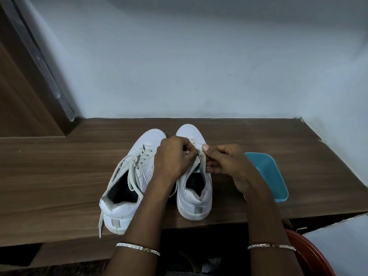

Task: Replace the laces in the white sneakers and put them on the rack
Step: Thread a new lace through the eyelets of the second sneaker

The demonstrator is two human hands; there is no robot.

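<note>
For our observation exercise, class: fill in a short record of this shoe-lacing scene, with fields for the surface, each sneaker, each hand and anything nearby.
Surface: brown wood-grain table
Left shoe: white leather sneaker on the left, loosely laced, one lace end hanging over the table edge
Right shoe: white leather sneaker on the right, upright, toe towards the wall
Left hand: fingers pinch the right shoe's lacing area
Right hand: pinches the same spot
Nearby: blue rectangular plastic tray, right of the shoes

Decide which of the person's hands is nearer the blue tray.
Right. The right hand is close beside the blue tray; the left hand is farther, across the right sneaker.
</note>
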